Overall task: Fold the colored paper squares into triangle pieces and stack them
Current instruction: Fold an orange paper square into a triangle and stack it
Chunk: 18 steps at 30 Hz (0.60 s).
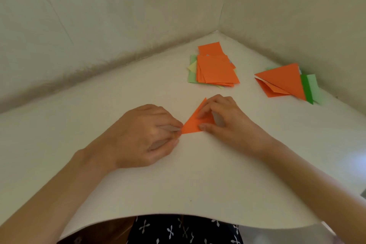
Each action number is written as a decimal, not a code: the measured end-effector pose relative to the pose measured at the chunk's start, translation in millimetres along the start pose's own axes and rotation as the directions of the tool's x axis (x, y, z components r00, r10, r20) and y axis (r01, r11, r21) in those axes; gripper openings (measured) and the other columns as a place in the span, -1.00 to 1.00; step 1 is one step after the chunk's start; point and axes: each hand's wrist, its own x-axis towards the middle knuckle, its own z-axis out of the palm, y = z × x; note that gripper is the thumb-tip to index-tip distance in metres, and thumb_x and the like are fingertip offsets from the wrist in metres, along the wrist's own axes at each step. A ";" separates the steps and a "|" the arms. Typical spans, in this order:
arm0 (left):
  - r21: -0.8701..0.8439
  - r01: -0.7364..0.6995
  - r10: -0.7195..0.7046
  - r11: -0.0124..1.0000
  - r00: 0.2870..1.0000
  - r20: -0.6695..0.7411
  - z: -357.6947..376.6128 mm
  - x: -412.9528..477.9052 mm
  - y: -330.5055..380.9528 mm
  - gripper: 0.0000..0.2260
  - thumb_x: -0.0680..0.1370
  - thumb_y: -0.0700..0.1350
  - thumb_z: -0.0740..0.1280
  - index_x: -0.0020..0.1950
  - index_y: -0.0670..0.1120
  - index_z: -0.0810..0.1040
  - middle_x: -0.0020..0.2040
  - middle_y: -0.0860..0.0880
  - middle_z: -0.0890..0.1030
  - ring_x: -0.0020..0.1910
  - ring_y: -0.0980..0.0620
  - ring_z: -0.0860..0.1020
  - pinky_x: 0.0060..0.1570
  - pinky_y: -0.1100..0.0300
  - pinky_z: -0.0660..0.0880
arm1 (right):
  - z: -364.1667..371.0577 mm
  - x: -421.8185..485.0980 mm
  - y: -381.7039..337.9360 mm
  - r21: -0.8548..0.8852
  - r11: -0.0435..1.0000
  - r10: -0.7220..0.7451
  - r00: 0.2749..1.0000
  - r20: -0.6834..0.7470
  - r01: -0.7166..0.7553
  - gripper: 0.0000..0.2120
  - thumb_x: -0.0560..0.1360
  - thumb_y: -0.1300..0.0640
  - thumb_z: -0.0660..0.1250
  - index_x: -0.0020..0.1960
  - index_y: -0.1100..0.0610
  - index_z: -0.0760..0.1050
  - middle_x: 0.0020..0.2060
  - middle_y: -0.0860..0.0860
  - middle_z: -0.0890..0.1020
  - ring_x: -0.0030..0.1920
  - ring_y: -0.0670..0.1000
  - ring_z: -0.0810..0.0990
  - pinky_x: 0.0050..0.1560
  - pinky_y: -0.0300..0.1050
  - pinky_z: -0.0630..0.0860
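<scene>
L hand (146,136) pinches left tip of orange triangle (191,125) on desk (198,174); R hand (221,119), fingers curled, prob. pinches its right side. Squares stack (215,69), folded-triangle pile (283,79) beyond.

White table (118,89): orange triangle (191,125) at centre, square pile (215,69) behind, folded-triangle stack (285,81) far right.

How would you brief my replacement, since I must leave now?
Left hand pinches the left corner of the orange folded paper triangle; right hand holds its right part with bent fingers, on the white table.
Pile of unfolded orange, green and yellow paper squares lies beyond; stack of finished orange and green triangles to its right.
Done: several triangles stacked. Left: finish this one, stack it, fold remaining squares.
</scene>
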 end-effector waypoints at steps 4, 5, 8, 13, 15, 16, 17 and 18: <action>-0.035 0.140 -0.143 0.990 0.981 -0.133 1.2 1.2 -2.8 -0.67 0.59 -0.08 0.20 -0.31 -0.15 0.59 -0.16 0.03 0.67 -0.19 -0.03 0.59 -0.16 0.09 0.51 | 1.8 -0.8 -1.2 0.053 0.999 -0.006 0.999 -0.036 0.008 -0.85 0.43 0.18 0.44 -0.07 0.03 0.51 -0.04 -0.01 0.52 0.03 -0.01 0.39 0.11 -0.29 0.27; -0.092 0.250 -0.263 0.964 0.950 -0.167 3.6 1.5 -3.5 -0.66 0.59 -0.04 0.20 -0.27 -0.16 0.60 -0.20 0.03 0.66 -0.21 -0.03 0.59 -0.20 0.07 0.51 | 1.1 -2.4 -2.4 0.083 0.996 -0.029 0.998 -0.057 0.033 -0.85 0.43 0.19 0.44 -0.10 0.03 0.49 -0.09 -0.01 0.53 0.00 -0.02 0.40 0.09 -0.30 0.28; -0.546 0.528 -0.673 0.650 0.734 -0.092 6.8 7.1 2.4 -0.71 0.57 0.13 0.27 -0.10 -0.08 0.58 -0.23 0.03 0.65 -0.25 0.05 0.61 -0.20 0.15 0.51 | -0.5 -7.5 -3.2 0.045 0.964 -0.247 0.944 -0.218 0.262 -0.94 0.45 0.16 0.36 -0.16 0.14 0.50 -0.18 -0.01 0.55 -0.07 -0.01 0.47 0.15 -0.25 0.29; -0.894 0.399 -0.670 0.205 0.722 0.169 9.1 25.1 25.1 -0.75 0.45 -0.06 0.31 0.11 -0.02 0.42 -0.26 -0.06 0.66 -0.25 0.06 0.64 -0.26 0.23 0.55 | 6.8 -6.4 -7.0 -0.197 0.837 -0.547 0.790 -0.279 0.510 -0.96 0.55 0.20 0.26 -0.08 0.10 0.44 -0.10 0.06 0.62 0.00 0.10 0.56 0.24 0.00 0.36; -0.917 0.361 -0.652 0.169 0.739 0.171 10.1 27.5 27.1 -0.78 0.50 -0.22 0.31 0.10 -0.03 0.40 -0.27 -0.04 0.66 -0.27 0.09 0.62 -0.24 0.26 0.55 | 7.8 -5.4 -8.8 -0.199 0.821 -0.571 0.783 -0.248 0.535 -0.97 0.56 0.19 0.25 -0.06 0.10 0.43 -0.03 0.09 0.62 0.08 0.10 0.55 0.25 -0.01 0.36; -0.925 0.347 -0.657 0.158 0.736 0.164 10.3 27.5 26.8 -0.77 0.50 -0.28 0.30 0.09 -0.04 0.39 -0.28 -0.04 0.66 -0.29 0.08 0.61 -0.24 0.26 0.55 | 7.8 -5.2 -8.3 -0.185 0.826 -0.564 0.792 -0.234 0.533 -0.95 0.57 0.17 0.24 -0.06 0.12 0.45 0.01 0.11 0.61 0.12 0.11 0.54 0.26 -0.01 0.36; -0.933 0.330 -0.670 0.143 0.727 0.154 9.8 27.6 26.5 -0.76 0.50 -0.30 0.31 0.07 -0.05 0.38 -0.28 -0.06 0.66 -0.31 0.06 0.61 -0.24 0.26 0.55 | 7.5 -5.9 -8.8 -0.153 0.840 -0.542 0.810 -0.222 0.520 -0.87 0.58 0.13 0.22 -0.07 0.15 0.49 0.04 0.12 0.60 0.15 0.11 0.52 0.27 -0.02 0.34; -0.941 0.312 -0.683 0.133 0.717 0.141 9.8 26.9 25.5 -0.78 0.48 -0.27 0.32 0.05 -0.06 0.38 -0.28 -0.08 0.66 -0.32 0.05 0.60 -0.25 0.27 0.54 | 6.8 -6.9 -8.4 -0.100 0.860 -0.509 0.835 -0.211 0.500 -0.76 0.60 0.07 0.18 -0.10 0.19 0.53 0.08 0.12 0.59 0.17 0.10 0.50 0.28 -0.04 0.32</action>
